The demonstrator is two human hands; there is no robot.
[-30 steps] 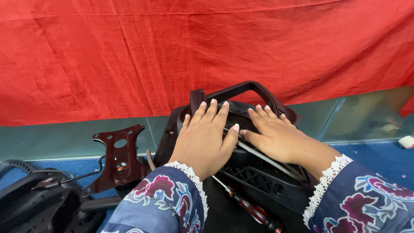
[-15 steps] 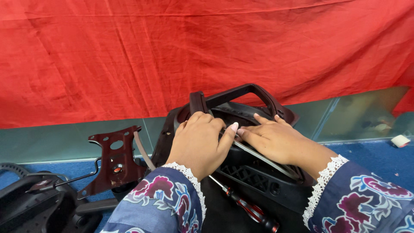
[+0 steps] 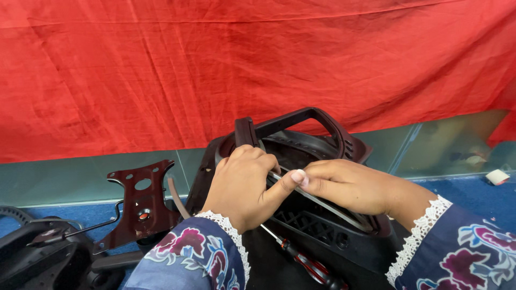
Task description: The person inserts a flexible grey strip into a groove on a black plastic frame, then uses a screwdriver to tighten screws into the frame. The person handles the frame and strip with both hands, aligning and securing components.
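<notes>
A wide red cloth (image 3: 226,70) hangs across the whole back of the scene, creased, ending above a pale grey-green wall strip (image 3: 70,180). Below that runs a blue floor (image 3: 484,201), which carries everything else.

In the middle of the floor sits a large black plastic chair part (image 3: 322,236) with a looped handle-like frame (image 3: 306,119) rising at its far side and a row of slots along its near face. A thin grey metal bar (image 3: 333,207) lies slantwise across its top.

Toward the left edge of the floor stands a dark maroon metal plate (image 3: 141,207) with round holes, tilted upright, and beside it, at the near left corner, a black chair base piece (image 3: 37,258).

The left hand (image 3: 242,185) is curled over the upper rim of the black part, fingers bent and closed on it, thumb stretched out to the bar. The right hand (image 3: 349,185) is loosely closed, its fingertips pinching the bar just beside that thumb.

A red-and-black-handled screwdriver (image 3: 303,263) lies near the front of the black part, between the two floral sleeves. A small white scrap (image 3: 497,176) lies at the right edge.
</notes>
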